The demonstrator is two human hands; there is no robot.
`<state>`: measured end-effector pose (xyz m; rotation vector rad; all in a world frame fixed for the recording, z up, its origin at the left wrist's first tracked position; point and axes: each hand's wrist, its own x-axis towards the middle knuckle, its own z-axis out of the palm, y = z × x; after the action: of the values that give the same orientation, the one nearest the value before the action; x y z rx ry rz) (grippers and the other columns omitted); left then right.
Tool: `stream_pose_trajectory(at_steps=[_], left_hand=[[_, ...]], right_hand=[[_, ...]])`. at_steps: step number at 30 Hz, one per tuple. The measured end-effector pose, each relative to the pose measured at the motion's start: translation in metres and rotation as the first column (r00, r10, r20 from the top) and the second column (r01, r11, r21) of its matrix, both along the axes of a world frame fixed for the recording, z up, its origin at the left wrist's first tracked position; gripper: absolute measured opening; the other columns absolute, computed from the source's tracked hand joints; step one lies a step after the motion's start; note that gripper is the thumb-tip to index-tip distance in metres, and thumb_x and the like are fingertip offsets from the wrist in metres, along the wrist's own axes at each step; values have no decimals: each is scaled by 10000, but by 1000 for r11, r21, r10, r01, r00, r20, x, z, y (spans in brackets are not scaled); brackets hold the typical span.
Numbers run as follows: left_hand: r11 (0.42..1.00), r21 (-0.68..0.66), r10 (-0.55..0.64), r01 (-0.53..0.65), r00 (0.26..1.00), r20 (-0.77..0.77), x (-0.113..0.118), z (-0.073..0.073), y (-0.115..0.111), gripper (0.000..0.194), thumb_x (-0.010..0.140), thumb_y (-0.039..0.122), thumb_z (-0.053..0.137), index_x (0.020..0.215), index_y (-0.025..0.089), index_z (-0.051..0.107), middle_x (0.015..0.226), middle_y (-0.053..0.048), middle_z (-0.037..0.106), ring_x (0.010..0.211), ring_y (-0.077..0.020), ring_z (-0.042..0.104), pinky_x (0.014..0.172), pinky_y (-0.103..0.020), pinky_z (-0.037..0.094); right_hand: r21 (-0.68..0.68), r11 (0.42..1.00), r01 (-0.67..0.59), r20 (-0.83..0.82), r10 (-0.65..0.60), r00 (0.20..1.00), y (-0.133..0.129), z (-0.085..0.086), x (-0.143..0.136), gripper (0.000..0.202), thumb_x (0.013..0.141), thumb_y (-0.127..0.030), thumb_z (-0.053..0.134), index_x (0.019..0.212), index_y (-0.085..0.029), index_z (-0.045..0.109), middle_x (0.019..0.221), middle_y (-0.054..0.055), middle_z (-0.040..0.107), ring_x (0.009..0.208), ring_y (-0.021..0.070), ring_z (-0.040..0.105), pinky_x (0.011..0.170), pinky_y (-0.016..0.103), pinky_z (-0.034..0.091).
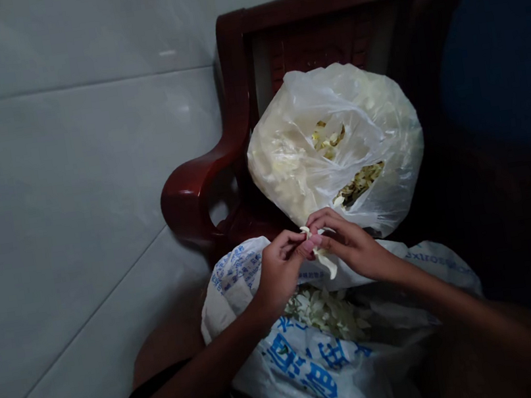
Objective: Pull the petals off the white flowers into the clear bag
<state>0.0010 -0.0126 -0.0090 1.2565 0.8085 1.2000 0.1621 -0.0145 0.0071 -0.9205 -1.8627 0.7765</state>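
Note:
Both hands meet above an open white bag with blue print (301, 370), which holds a heap of pale petals or flower pieces (330, 312). Between their fingertips is a pale, curled flower piece (326, 264), its lower end hanging down. My left hand (280, 266) pinches it from the left, thumb and fingers together. From the right, my right hand (349, 243) pinches it too, fingers bent over its upper part. Just beyond the hands sits a large translucent bag (337, 142), with yellowish and brown pieces showing through two openings.
A dark red wooden seat with a curved armrest (189, 193) and a backrest (330, 0) stands behind the bags. Grey wall tiles (84, 186) are at the left. The right side is very dark, with a dark blue area (504, 57).

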Motion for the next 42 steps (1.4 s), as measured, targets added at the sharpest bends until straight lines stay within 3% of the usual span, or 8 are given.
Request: stream_pose_trajectory(at_steps=[7,12,17,23,29,33,39,42], left_hand=[[994,-48,100,-94,986,132,-7,6,12,130,736,251,653,797,143,615,732,-11,629,636,-96,565,626,-223,447],[934,-125,355,-335,912,206,-22,4,33,172,715,247,663,804,130,573,710,-8,603,626,-95,581,642,-242,467],[985,-30,171,-169,982,75,-16,8,19,191,791,317,601,872,145,585,798,-42,628,773,-137,599,692,-249,472],[986,32,-164,164,986,7,0,15,-8,350,805,327,601,1122,192,540,1077,-60,606,979,-172,574,859,-273,443],[980,193,75,-44,985,-155,-4,9,-5,207,790,302,620,946,173,577,917,-34,638,892,-157,599,791,-242,455],[940,311,224,-140,941,-255,-7,8,-7,206,833,269,556,1022,188,554,957,-42,632,906,-150,600,820,-255,453],[914,386,238,-129,939,-250,-6,11,-12,317,788,263,617,1083,200,516,1060,-55,584,1013,-168,548,905,-279,426],[931,345,208,-117,948,-242,-7,10,-8,267,774,268,638,1015,195,552,992,-44,595,954,-158,564,875,-269,436]], right_hand=[[-167,986,-17,-314,-37,949,-8,11,-8,81,850,-290,531,873,-223,571,1071,48,559,1016,180,538,887,316,422],[-173,977,124,-626,-206,752,-7,26,4,61,852,-229,484,792,-241,488,829,14,622,868,194,607,812,375,469],[-184,967,176,-373,-234,898,-7,24,4,71,868,-281,497,828,-240,539,1008,41,621,943,196,586,833,356,452],[42,994,102,-87,-98,991,-5,3,-14,41,822,-240,579,852,-216,593,1149,69,509,1111,197,492,950,346,384],[148,943,298,-164,-273,948,-6,-2,-17,15,829,-195,567,819,-205,571,942,45,552,943,166,531,837,312,409],[113,953,280,-174,-259,950,-11,-4,-21,20,833,-210,565,815,-201,570,863,29,550,835,149,532,738,281,418],[5,936,352,-205,-343,917,-17,-5,-27,53,824,-249,587,832,-197,589,787,6,578,741,127,531,681,251,411],[-123,963,242,-231,-265,936,-13,-4,-25,97,814,-286,604,862,-203,621,819,4,622,768,124,566,698,232,430]])
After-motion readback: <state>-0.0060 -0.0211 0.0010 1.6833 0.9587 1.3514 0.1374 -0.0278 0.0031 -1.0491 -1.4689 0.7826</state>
